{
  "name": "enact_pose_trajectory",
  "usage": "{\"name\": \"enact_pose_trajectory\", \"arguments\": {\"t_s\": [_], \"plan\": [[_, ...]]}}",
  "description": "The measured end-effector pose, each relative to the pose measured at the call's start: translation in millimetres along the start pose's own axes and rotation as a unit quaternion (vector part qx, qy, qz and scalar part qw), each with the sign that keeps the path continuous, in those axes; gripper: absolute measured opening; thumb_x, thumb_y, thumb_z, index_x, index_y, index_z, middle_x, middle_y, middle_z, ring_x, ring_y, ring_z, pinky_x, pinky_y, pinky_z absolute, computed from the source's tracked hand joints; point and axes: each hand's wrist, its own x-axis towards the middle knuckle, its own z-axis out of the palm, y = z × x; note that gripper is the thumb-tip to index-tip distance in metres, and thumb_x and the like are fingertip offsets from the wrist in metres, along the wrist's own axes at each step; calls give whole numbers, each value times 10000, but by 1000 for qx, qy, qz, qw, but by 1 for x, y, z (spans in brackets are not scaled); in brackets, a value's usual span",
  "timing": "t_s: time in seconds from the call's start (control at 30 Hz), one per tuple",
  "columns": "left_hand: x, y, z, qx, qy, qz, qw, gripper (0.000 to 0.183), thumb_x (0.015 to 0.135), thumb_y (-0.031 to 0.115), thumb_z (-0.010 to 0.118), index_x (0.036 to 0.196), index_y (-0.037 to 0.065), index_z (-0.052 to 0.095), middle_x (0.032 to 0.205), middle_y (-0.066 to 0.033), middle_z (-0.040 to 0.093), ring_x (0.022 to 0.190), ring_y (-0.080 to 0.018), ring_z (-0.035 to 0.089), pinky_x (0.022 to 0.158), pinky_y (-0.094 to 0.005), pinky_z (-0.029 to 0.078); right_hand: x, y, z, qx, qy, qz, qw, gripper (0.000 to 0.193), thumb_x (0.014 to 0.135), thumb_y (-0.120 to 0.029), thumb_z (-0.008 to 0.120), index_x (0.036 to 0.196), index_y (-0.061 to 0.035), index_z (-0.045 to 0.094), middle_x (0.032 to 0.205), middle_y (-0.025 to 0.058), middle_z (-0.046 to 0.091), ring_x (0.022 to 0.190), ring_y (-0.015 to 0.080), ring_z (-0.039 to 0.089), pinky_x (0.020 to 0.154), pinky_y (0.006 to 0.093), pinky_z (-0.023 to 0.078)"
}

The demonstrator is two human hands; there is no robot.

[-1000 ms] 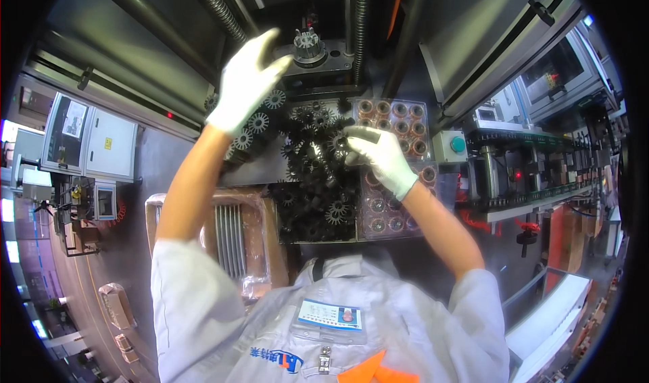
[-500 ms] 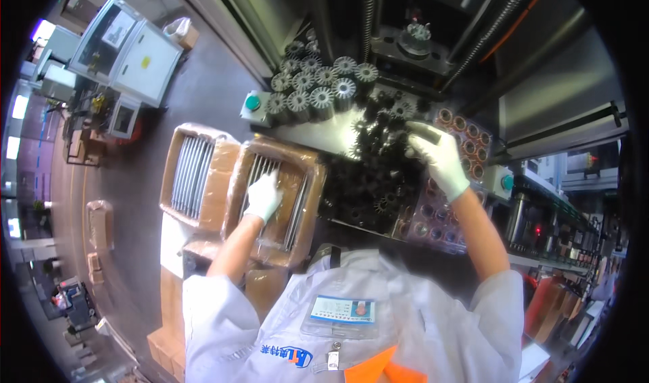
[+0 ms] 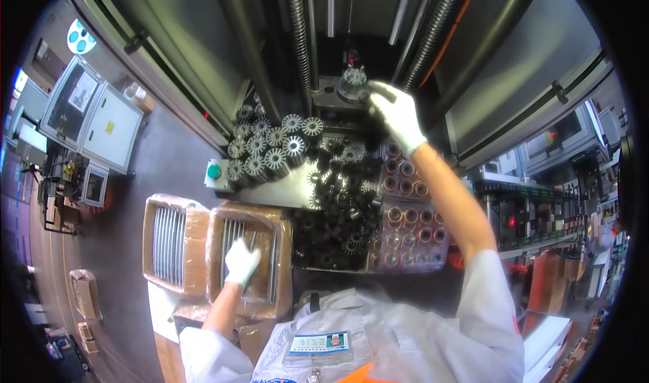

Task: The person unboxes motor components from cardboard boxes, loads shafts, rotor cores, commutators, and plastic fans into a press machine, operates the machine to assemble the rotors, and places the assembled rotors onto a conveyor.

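My left hand [image 3: 241, 262], in a white glove, is inside a plastic-lined cardboard box [image 3: 286, 275], over thin metal rods [image 3: 233, 231] standing in a row. Its fingers are closed; what they grip, if anything, is hidden. My right hand [image 3: 399, 112], also gloved, reaches forward into the machine with thumb and fingers around a small dark piece, hard to make out. Just left of those fingertips, a slotted metal core [image 3: 354, 77] sits upright on the round fixture [image 3: 351, 92]. Behind my right wrist lies a heap of black toothed discs [image 3: 338, 207].
Several slotted metal cores [image 3: 275, 158] stand at the left on a metal plate [image 3: 287, 188], beside a green button box [image 3: 214, 173]. Copper-coloured rings fill clear trays [image 3: 414, 237] at the right. Another box of rods [image 3: 169, 244] stands left. Machine columns [image 3: 247, 52] frame the fixture.
My right hand has moved from above the black discs forward to beside the fixture. My left hand stays in the box of rods. The view has shifted toward the machine.
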Motion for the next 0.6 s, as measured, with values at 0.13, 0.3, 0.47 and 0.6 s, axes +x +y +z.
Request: {"name": "enact_pose_trajectory", "arguments": {"t_s": [0.13,0.3,0.47,0.6], "plan": [[-14,-14,-27,-109,-43,-12,993,294,856,235,639,1060,27,607,910,-227,670,867,-405,651,794,-449,519,64,12,-3,-59,42,-53,996,361,914,-81,602,1256,15,665,985,96,743,686,87,632,649,248,515],[-50,-53,-19,-310,-187,-85,928,101,932,152,665,981,67,642,754,63,540,660,-55,449,576,-241,382,102,26,-3,-152,25,-37,987,358,885,-95,616,1223,-2,691,984,108,756,775,134,680,729,278,534],[-59,-66,-23,-355,-266,-82,892,164,953,142,653,1081,44,631,885,59,566,808,-64,479,731,-239,427,98,19,-8,-401,14,-183,898,377,887,-96,569,1244,-91,692,1063,167,716,927,325,693,875,400,541],[-58,-61,-32,-403,-260,-99,872,182,983,148,637,1136,54,607,902,53,547,844,-62,489,783,-232,433,63,6,6,-431,39,-199,880,524,906,-47,502,1402,-210,549,1018,198,559,849,394,644,793,464,543]]}}
